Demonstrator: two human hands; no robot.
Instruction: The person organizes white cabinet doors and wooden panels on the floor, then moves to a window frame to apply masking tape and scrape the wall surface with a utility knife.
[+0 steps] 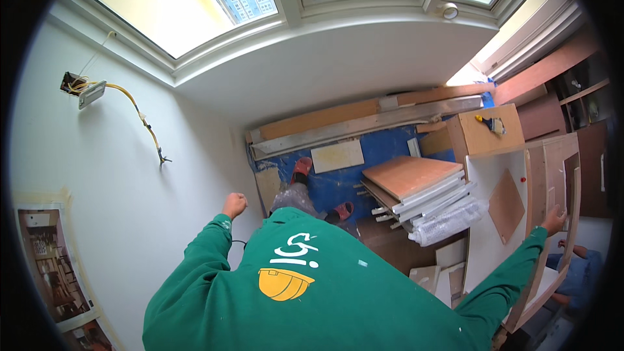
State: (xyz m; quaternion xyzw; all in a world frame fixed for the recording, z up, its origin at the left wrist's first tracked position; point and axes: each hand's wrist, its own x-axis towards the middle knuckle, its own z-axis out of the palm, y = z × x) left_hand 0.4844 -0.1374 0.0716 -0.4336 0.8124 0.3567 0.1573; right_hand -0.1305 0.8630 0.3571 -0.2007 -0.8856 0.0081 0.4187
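My left hand (234,205) is closed in a fist beside the white wall (195,221), with nothing showing in it. My right hand (554,220) reaches out to the right and is closed on a light wooden frame (573,234). This frame stands upright, with an opening in its middle. Near it a white panel (481,188) leans, and a brown square board (506,206) rests against it. To the left of these lies a stack of wooden boards (416,175) with white edges. A bundle in clear wrap (448,221) lies along the stack's side.
Yellow cable (133,101) hangs from an opened wall box (73,83) at left. Long planks (364,117) lie beneath the windows on blue floor covering (383,149). A brush (492,125) sits on a wooden box (491,136). A person in blue (582,279) is at far right.
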